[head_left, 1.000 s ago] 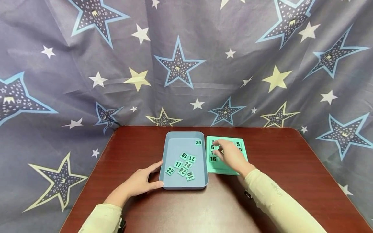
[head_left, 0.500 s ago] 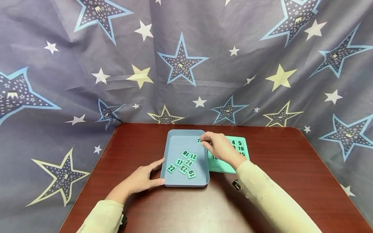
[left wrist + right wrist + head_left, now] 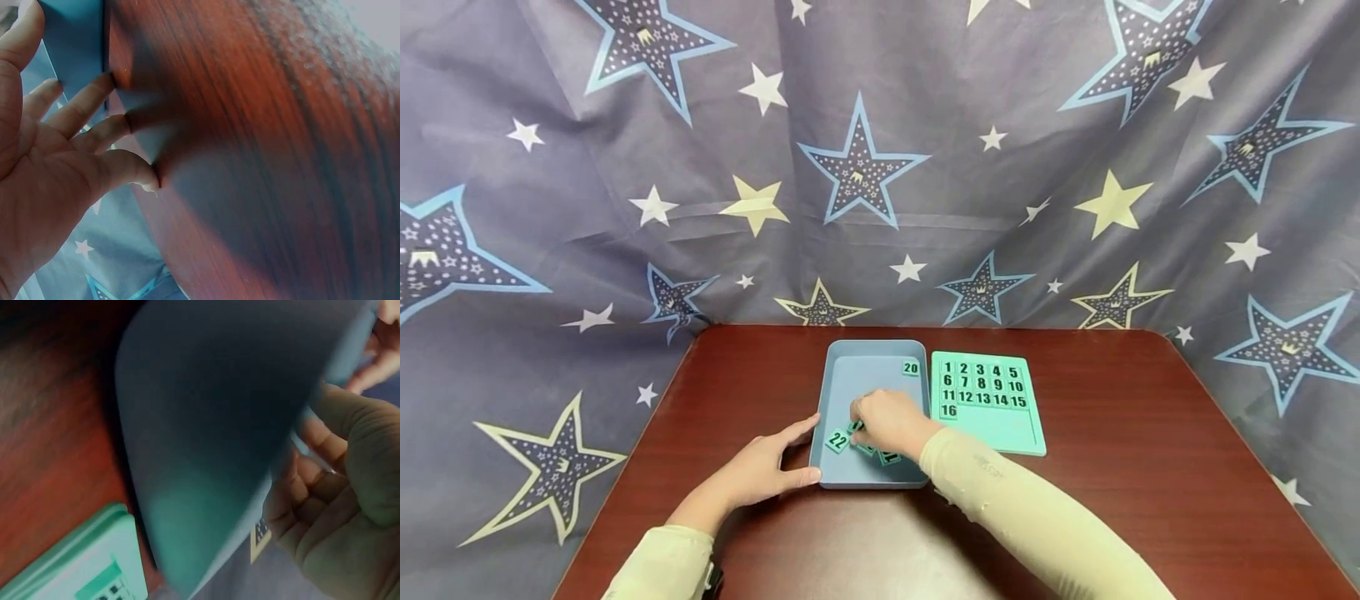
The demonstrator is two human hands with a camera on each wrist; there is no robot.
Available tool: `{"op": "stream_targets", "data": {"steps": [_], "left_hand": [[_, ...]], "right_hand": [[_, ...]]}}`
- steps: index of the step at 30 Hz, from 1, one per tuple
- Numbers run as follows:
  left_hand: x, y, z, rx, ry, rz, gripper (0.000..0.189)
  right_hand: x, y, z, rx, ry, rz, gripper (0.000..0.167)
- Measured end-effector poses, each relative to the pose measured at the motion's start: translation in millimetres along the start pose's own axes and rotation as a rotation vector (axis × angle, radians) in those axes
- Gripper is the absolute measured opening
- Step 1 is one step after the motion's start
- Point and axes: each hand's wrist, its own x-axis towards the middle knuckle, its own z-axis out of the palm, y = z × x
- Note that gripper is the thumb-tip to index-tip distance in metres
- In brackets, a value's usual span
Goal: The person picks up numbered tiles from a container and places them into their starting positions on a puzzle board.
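My left hand (image 3: 760, 468) lies beside the blue tray (image 3: 823, 392), thumb and forefinger spread against its left wall. In the left wrist view the fingers (image 3: 87, 103) are loosely spread near the tray's side. My right hand (image 3: 891, 421) reaches into the tray with bent fingers, thumb and forefinger right at a small green number tile (image 3: 854, 427). I cannot tell whether it grips that tile. The tile marked 22 (image 3: 837, 441) lies just to its left; other tiles are partly covered by the hand. In the right wrist view the tray wall hides the fingertips.
Right of the tray lies a green number board (image 3: 992, 433) with tiles 1 to 16 set in rows. Tile 20 (image 3: 911, 367) is alone in the tray's far right corner. A starry cloth (image 3: 880, 250) hangs behind the brown table (image 3: 1120, 433).
My right hand has moved left and toward me, from the board, past tile 20, to the tile cluster in the tray. The left hand stays at the tray's side.
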Motion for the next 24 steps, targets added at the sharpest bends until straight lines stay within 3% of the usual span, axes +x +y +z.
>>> {"op": "stream_targets", "data": {"steps": [7,12,17,21,24], "left_hand": [[-1.1,-0.2,4.1,0.000,0.000,0.008,0.091],[1.1,1.9,4.7,-0.001,0.004,0.004,0.091],[2.9,4.5,5.2,-0.003,-0.008,0.006,0.092],[2.0,4.5,3.0,0.018,-0.004,-0.004,0.092],[1.4,4.1,0.8,0.023,-0.009,-0.018,0.092]], "right_hand": [[7.0,-10,15,-0.155,-0.004,0.083,0.013],[-1.2,-1,4,-0.055,0.080,0.060,0.010],[-42.9,45,-26,0.089,0.272,0.040,0.019],[-87.3,96,-33,0.015,0.384,0.058,0.014],[-109.7,124,-21,-0.078,0.397,0.032,0.016]]}}
